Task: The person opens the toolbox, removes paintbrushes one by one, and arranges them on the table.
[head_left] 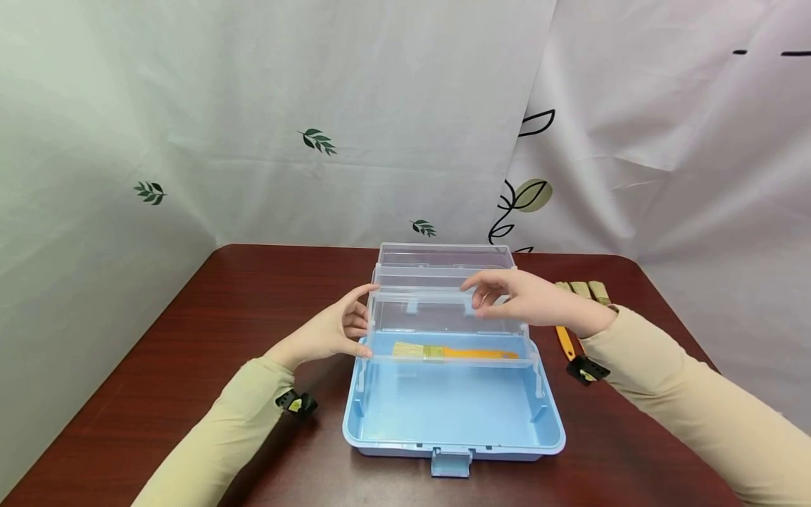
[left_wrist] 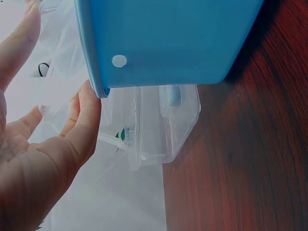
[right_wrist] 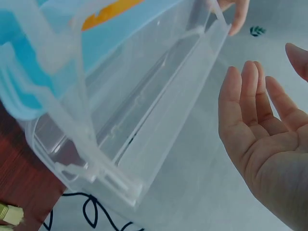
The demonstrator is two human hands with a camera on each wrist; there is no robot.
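A light blue toolbox [head_left: 450, 401] stands with its clear lid [head_left: 446, 253] tipped back and clear trays raised on side arms. My left hand [head_left: 329, 331] grips the left end of the front clear tray [head_left: 418, 313], thumb at its near corner and forefinger at the far one. My right hand [head_left: 526, 299] hovers over the tray's right part, fingers loosely bent; the right wrist view shows this hand [right_wrist: 262, 130] holding nothing. A paintbrush [head_left: 478, 353] with a yellow-orange handle and pale bristles shows through the clear plastic; whether it lies in the tray or the box, I cannot tell.
Several more paintbrushes [head_left: 579, 289] lie right of the toolbox, partly hidden by my right forearm. The toolbox's latch [head_left: 451, 462] hangs down in front. Behind the dark red wooden table [head_left: 158, 366] hangs a white curtain [head_left: 380, 105] with leaf prints.
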